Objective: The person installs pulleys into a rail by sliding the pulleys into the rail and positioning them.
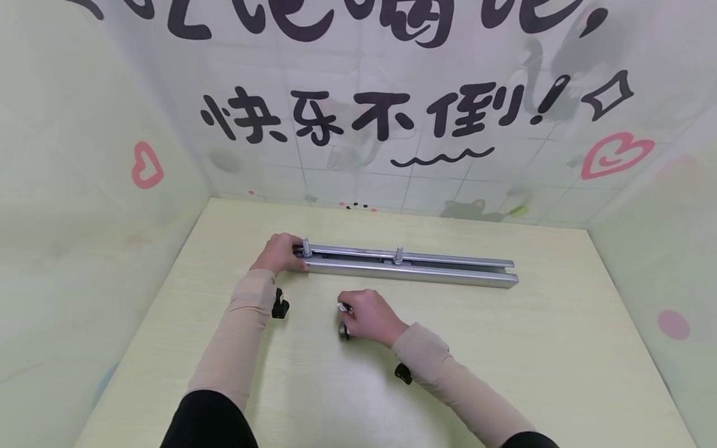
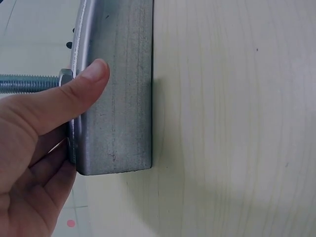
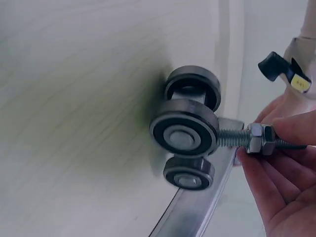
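A long steel channel rail (image 1: 403, 271) lies on the table, its slot upward, with two threaded bolts standing out of it: one bolt (image 1: 306, 247) at the left end, another bolt (image 1: 399, 256) near the middle. My left hand (image 1: 277, 254) grips the rail's left end, thumb (image 2: 94, 71) pressed on the side wall, right beside the end bolt and its nut (image 2: 65, 76). In front of the rail, my right hand (image 1: 372, 316) pinches a roller trolley (image 3: 183, 139) by its threaded bolt and nuts (image 3: 256, 138). Several black-sealed bearing wheels on the trolley point toward the table.
The pale wood-grain table (image 1: 560, 336) is enclosed by printed sheets at the back, left and right. Black lettering and a pink heart (image 1: 616, 155) mark the back sheet (image 1: 358, 186). Each wrist carries a small black camera mount (image 1: 279, 305).
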Tool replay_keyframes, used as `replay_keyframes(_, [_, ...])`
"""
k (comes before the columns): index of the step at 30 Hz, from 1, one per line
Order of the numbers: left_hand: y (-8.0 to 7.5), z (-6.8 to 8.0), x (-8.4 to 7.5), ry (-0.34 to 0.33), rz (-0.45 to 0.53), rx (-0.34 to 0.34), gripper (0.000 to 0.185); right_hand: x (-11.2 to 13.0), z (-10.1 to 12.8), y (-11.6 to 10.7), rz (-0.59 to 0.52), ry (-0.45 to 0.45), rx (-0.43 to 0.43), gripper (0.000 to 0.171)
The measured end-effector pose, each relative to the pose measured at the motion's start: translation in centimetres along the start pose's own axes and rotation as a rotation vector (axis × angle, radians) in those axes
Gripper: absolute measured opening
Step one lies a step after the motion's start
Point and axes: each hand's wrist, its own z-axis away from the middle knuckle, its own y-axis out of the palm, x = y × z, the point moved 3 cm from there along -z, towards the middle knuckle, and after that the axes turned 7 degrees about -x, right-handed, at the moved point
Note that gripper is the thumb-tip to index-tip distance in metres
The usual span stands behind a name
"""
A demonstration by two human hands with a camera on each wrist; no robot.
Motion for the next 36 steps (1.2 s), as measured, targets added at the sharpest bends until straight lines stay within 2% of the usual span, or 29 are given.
replay_keyframes(4, [0.0, 0.0, 0.0, -0.005, 0.015, 0.005, 0.064, -1.0, 1.1, -0.6, -0.056, 0.047, -0.011, 0.008])
replay_keyframes(10, [0.4, -0.1, 0.2, -0.008, 0.026, 0.009, 0.063, -1.2, 1.6, -0.6, -0.061, 0.028, 0.0, 0.012])
replay_keyframes(16, [0.2, -0.1, 0.2, -0.001, 0.026, 0.007, 0.063, -1.5, 1.8, -0.6, -0.118, 0.033, 0.026, 0.018])
replay_keyframes(21, [0.1, -0.1, 0.2, 0.004, 0.019, 0.001, 0.061, -1.6, 1.9, -0.5, -0.153, 0.021, 0.013, 0.015])
replay_keyframes(27, [0.1, -0.1, 0.1, 0.009, 0.02, -0.001, 0.062, -1.5, 2.0, -0.7, -0.112, 0.014, -0.032, 0.014])
replay_keyframes(36, [0.1, 0.0, 0.3, -0.016, 0.027, -0.002, 0.063, -0.9, 2.6, -1.0, -0.008, -0.056, -0.106, 0.012])
